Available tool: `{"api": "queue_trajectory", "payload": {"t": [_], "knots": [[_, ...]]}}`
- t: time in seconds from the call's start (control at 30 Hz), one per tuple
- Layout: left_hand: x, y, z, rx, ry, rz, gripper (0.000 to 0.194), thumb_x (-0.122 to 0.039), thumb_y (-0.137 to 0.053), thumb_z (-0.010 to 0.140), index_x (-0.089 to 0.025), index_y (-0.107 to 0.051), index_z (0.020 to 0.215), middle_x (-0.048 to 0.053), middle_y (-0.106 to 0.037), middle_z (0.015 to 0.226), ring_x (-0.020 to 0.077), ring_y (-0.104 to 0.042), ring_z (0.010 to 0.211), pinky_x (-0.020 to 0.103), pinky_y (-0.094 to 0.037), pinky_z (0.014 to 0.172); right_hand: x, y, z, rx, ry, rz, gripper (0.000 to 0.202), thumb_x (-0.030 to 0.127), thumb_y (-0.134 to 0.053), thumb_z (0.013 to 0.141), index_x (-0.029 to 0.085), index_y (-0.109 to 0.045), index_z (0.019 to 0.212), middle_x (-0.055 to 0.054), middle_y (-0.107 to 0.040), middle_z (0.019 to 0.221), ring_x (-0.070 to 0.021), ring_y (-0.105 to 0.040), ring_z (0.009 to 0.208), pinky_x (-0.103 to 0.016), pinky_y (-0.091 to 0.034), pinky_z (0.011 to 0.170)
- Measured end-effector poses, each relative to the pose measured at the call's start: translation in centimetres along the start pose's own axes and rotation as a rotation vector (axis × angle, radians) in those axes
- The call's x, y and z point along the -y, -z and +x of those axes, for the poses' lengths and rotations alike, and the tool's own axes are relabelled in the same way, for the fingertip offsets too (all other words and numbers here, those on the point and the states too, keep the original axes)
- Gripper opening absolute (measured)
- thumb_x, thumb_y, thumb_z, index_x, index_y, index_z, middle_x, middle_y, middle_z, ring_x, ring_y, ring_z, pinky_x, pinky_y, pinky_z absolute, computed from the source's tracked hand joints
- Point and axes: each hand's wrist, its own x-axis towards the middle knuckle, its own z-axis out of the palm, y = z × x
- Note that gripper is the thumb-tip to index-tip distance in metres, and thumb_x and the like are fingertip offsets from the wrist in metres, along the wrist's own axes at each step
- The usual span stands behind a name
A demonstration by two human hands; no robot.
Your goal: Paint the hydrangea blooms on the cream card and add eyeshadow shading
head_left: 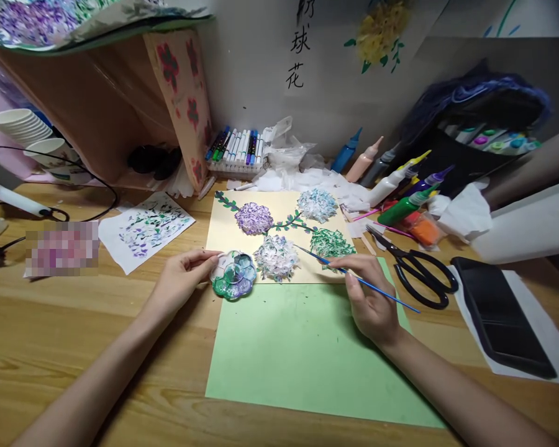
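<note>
My left hand point(189, 273) pinches the edge of a small flower-shaped paint palette point(234, 277), its wells smeared green, purple and white. In my right hand point(371, 297) is a thin blue paintbrush point(377, 290), its tip pointing left, close to the white textured flower. Beneath them lies a cream sheet point(228, 245) with raised flowers: a purple one point(254, 218), a light blue one point(317, 204), a green one point(331, 243) and a white one point(276, 257). A painted leafy stem point(286, 225) runs between them. The cream sheet overlaps a larger green sheet point(307, 347).
Black-handled scissors point(423, 273) and a dark phone-like case point(503, 316) lie at right. Behind stand paint bottles point(347, 151), a green tube point(407, 206), crumpled tissue point(293, 177) and a marker tray point(237, 152). At left are a paint-flecked paper point(149, 230) and paper cups point(51, 152).
</note>
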Motion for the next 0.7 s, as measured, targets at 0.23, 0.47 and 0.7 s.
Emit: {"api": "queue_trajectory", "payload": {"t": [0.23,0.47,0.7], "knots": [[0.0,0.1,0.0,0.031,-0.041,0.04,0.04,-0.042,-0.073,0.064,-0.016,-0.071,0.094,0.007,-0.071,0.097,0.0188,-0.065,0.084,0.027,-0.052,0.074,0.0,-0.1,0.1,0.042,0.047,-0.068,0.021,0.017,-0.042,0.087,0.025,-0.057,0.099,-0.003,-0.066,0.095,-0.0219,-0.055,0.091,-0.038,-0.04,0.078],[0.1,0.1,0.0,0.05,-0.065,0.05,0.036,-0.041,-0.07,0.068,-0.016,-0.07,0.093,0.007,-0.071,0.097,0.0168,-0.064,0.083,0.024,-0.05,0.073,0.0,0.0,0.1,0.05,0.061,-0.091,0.022,0.016,-0.042,0.087,0.025,-0.057,0.1,-0.003,-0.065,0.096,-0.0212,-0.054,0.091,-0.037,-0.039,0.078],[0.1,0.2,-0.3,-0.055,-0.1,-0.048,0.047,-0.042,-0.069,0.067,-0.012,-0.065,0.103,0.008,-0.071,0.09,0.0132,-0.062,0.069,0.019,-0.046,0.056,1.6,-1.1,-0.6,0.07,0.24,0.049,0.028,0.011,-0.041,0.082,0.021,-0.054,0.104,-0.006,-0.064,0.1,-0.0211,-0.057,0.092,-0.036,-0.043,0.075]]}}
